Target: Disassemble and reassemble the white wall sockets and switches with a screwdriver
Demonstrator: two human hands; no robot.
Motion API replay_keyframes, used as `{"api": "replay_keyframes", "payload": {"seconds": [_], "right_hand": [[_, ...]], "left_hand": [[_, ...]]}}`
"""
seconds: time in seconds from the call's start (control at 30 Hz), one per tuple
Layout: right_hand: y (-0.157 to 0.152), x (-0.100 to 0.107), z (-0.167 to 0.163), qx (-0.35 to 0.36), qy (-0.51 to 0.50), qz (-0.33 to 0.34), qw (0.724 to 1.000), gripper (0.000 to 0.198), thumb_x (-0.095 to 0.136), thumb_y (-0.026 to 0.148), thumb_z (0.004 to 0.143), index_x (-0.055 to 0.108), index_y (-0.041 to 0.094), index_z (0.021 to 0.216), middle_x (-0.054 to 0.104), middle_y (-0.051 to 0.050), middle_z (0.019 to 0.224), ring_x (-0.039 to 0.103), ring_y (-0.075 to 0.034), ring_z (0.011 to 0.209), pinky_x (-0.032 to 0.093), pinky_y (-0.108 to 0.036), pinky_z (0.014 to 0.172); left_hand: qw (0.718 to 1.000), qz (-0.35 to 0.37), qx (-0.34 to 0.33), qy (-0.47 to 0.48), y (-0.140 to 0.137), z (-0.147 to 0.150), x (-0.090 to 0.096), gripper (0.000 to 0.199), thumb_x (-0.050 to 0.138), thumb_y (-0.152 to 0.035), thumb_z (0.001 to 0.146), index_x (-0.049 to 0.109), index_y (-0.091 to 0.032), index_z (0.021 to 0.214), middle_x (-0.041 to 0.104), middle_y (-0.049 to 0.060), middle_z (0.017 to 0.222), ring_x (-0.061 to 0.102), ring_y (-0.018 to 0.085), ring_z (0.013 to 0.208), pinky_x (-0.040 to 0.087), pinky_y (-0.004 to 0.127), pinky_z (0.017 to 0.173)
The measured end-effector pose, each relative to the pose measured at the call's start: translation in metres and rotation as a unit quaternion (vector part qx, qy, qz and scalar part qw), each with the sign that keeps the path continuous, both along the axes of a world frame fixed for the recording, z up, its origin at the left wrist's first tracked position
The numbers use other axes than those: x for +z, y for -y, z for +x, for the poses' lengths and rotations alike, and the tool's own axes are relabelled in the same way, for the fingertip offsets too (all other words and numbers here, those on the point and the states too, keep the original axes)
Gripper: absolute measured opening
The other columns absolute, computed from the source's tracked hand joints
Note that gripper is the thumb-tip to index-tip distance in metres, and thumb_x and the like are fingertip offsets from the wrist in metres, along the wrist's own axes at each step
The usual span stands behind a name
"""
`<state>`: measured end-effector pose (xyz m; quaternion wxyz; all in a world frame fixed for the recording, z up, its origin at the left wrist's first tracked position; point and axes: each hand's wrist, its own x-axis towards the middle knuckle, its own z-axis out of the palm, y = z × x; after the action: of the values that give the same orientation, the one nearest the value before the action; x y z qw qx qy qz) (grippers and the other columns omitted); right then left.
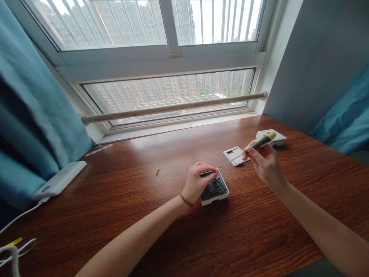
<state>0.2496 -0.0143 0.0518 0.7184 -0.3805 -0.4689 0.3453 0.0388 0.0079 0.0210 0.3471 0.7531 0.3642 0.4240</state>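
My right hand grips a screwdriver by its black and yellow handle, the shaft slanting down to the left. Its tip is close to the fingertips of my left hand. Those fingers are pinched together over the upper edge of a white-framed wall socket or switch, its dark back facing up. What they pinch, if anything, is too small to tell. Behind the screwdriver lies a white cover plate with a cut-out. A small brass-coloured screw rests on the table to the left.
The brown wooden table runs up to a window with a horizontal pipe. Another white box-like unit lies at the back right. On the left are a white power strip or charger, a cable and a blue curtain.
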Motion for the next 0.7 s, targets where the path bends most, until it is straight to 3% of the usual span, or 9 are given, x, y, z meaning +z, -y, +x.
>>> {"api": "replay_keyframes", "payload": {"seconds": [0.43, 0.7], "right_hand": [[0.0042, -0.0059, -0.0048, 0.013, 0.039, -0.010, 0.999, 0.015, 0.067, 0.027, 0.072, 0.058, 0.024, 0.084, 0.060, 0.002, 0.073, 0.060, -0.013, 0.061, 0.053, -0.028, 0.060], [0.0083, -0.0027, -0.0071, 0.016, 0.074, -0.001, 0.997, 0.017, 0.069, 0.025, 0.070, 0.058, 0.023, 0.084, 0.062, 0.001, 0.073, 0.061, -0.014, 0.061, 0.052, -0.026, 0.053]], "left_hand": [[0.999, 0.030, 0.012, -0.012, 0.0016, -0.0077, 0.0047, 0.010, 0.064, -0.029, 0.075, 0.071, -0.022, 0.077, 0.069, 0.003, 0.079, 0.058, 0.019, 0.081, 0.045, 0.033, 0.080], [0.997, 0.047, 0.030, -0.045, 0.0039, -0.0083, 0.0048, 0.006, 0.065, -0.026, 0.074, 0.070, -0.023, 0.075, 0.069, 0.002, 0.080, 0.058, 0.020, 0.084, 0.042, 0.035, 0.085]]}}
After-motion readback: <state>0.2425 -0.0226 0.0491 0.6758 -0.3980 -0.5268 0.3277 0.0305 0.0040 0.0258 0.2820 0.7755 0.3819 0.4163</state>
